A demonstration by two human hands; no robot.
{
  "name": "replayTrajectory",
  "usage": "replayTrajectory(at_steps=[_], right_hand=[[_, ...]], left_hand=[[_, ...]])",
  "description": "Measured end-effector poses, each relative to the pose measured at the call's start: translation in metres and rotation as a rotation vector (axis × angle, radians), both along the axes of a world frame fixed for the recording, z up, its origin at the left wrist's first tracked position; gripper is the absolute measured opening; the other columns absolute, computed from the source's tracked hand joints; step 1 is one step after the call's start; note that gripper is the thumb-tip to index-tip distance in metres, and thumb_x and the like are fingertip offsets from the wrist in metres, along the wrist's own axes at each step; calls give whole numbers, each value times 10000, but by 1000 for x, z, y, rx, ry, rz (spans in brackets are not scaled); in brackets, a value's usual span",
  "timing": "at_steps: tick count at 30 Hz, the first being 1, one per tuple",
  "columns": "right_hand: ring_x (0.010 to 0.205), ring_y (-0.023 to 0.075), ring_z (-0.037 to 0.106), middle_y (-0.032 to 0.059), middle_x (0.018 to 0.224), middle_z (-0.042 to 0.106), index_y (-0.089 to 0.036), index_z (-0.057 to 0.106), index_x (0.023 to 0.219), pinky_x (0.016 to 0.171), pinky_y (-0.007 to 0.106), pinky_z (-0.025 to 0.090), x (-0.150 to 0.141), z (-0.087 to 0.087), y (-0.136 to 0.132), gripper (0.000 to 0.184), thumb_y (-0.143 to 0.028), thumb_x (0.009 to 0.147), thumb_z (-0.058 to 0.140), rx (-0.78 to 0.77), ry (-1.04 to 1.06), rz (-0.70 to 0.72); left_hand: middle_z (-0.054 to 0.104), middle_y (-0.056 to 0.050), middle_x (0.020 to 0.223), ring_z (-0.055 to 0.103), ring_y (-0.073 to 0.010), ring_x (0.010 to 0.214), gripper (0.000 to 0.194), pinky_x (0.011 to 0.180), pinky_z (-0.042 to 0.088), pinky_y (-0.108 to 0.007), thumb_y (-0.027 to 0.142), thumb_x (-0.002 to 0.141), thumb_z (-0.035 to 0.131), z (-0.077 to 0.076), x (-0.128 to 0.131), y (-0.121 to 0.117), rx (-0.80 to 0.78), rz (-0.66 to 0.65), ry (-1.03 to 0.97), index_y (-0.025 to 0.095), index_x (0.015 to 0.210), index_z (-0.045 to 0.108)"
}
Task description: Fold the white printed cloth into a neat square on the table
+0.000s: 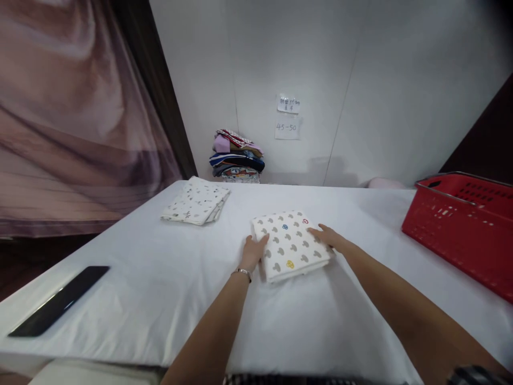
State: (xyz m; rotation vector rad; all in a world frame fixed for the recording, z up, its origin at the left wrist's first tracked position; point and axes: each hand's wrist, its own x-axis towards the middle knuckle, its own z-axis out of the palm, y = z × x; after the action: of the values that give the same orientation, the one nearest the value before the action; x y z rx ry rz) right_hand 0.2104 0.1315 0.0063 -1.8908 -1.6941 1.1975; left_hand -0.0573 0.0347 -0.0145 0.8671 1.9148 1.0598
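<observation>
A folded white cloth with grey mouse-head prints lies on the white table in the middle. My left hand, a bracelet at its wrist, grips the cloth's left edge with the thumb on top. My right hand rests on the cloth's right side, fingers laid over the top near the edge. Further back on the left lies a second folded white cloth with small dark prints, apart from both hands.
A red plastic basket stands at the table's right edge. A flat black bar-shaped object lies near the front left corner. A stack of folded coloured clothes sits against the white wall, under two paper notes. A pinkish curtain hangs left.
</observation>
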Motion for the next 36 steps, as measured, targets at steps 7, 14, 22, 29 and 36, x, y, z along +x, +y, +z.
replayTrajectory(at_steps=[7, 14, 22, 29, 36], right_hand=[[609, 177, 607, 142, 997, 637, -226, 233, 1420, 555, 338, 516, 29, -3, -54, 948, -661, 663, 604, -165, 116, 15], [564, 120, 569, 85, 948, 626, -190, 399, 1328, 536, 265, 490, 31, -23, -67, 758, -548, 701, 628, 110, 213, -148], [821, 238, 630, 149, 1051, 621, -129, 383, 1347, 707, 342, 489, 47, -28, -63, 745, -553, 754, 538, 239, -224, -6], [1265, 246, 375, 122, 1348, 451, -164, 448, 1304, 1039, 393, 295, -16, -8, -80, 534, -454, 859, 391, 815, -362, 344], [1373, 252, 139, 56, 1486, 223, -258, 335, 1390, 1075, 513, 117, -71, -27, -107, 556, -518, 901, 293, 645, -516, 676]], left_hand=[[606, -140, 1149, 629, -226, 913, 727, 678, 506, -286, 471, 670, 680, -7, 13, -39, -5, -156, 4, 165, 1252, 369], [581, -138, 1194, 589, -242, 1024, 693, 759, 482, -282, 451, 686, 642, 1, 34, -57, -54, -150, 166, 158, 1247, 361], [624, -113, 1108, 644, -182, 746, 614, 580, 472, -257, 489, 704, 603, 1, 43, -85, -58, -263, 56, 189, 1195, 387], [644, -92, 1063, 593, -232, 980, 586, 794, 431, -292, 536, 780, 484, 12, 16, -73, 1, -185, 347, 187, 1248, 438], [557, -121, 1201, 504, -228, 1111, 371, 907, 385, -314, 246, 821, 430, 7, -15, -21, 84, -88, 535, 160, 1163, 546]])
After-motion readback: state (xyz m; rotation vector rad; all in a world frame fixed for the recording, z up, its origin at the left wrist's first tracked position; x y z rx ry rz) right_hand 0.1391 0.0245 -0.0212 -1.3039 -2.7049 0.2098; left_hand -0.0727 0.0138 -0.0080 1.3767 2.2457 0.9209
